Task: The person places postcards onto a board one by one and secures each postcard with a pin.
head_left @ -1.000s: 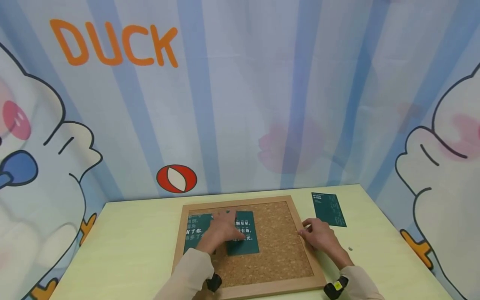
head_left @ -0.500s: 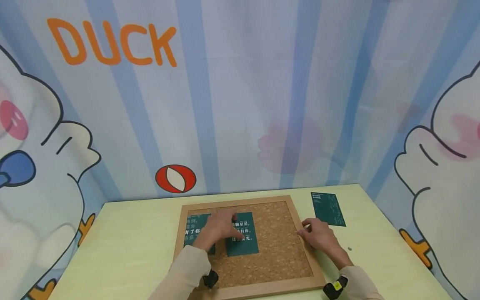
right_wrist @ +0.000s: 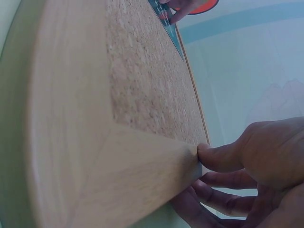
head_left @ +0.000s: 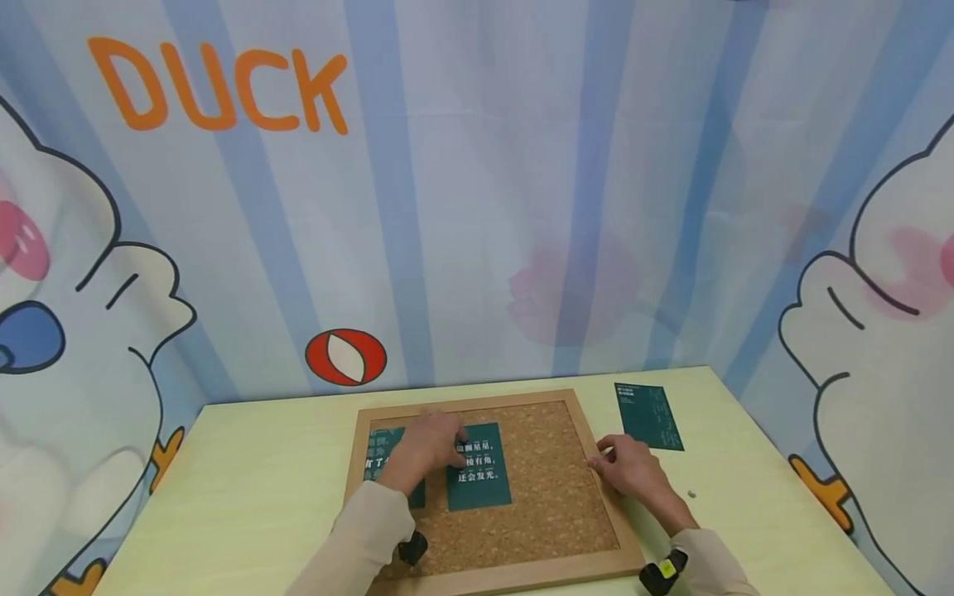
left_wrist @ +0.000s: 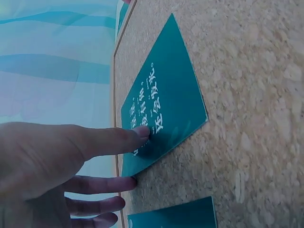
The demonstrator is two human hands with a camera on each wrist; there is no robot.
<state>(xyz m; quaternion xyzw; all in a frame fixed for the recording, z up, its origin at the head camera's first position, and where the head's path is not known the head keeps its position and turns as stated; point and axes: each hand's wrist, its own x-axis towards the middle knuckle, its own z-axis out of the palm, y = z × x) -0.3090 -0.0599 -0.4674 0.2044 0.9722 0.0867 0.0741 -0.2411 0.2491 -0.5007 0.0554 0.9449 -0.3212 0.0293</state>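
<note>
A wood-framed corkboard [head_left: 551, 513] lies on the table, bearing two dark green cards with white Chinese text. My left hand [head_left: 423, 447] is over the gap between the left card [head_left: 417, 495] and the middle card [head_left: 480, 492], partly hiding both. In the left wrist view its thumb extends over the printed face of the middle card [left_wrist: 178, 85], other fingers loosely extended near that card's edge; firm contact cannot be made out. My right hand [head_left: 633, 468] grips the corkboard's right frame edge, thumb on top and fingers at the outer side, as the right wrist view shows.
Another green card [head_left: 650, 418] lies on the table [head_left: 261, 488] beyond the board's right side. A small greyish piece [head_left: 692, 494], too small to identify, sits right of my right hand. A cartoon-printed curtain [head_left: 477, 207] rises behind the table.
My left hand has shifted slightly left, its thumb drawing back from the middle card's text, so more of the lettering shows. The right hand keeps its hold on the frame.
</note>
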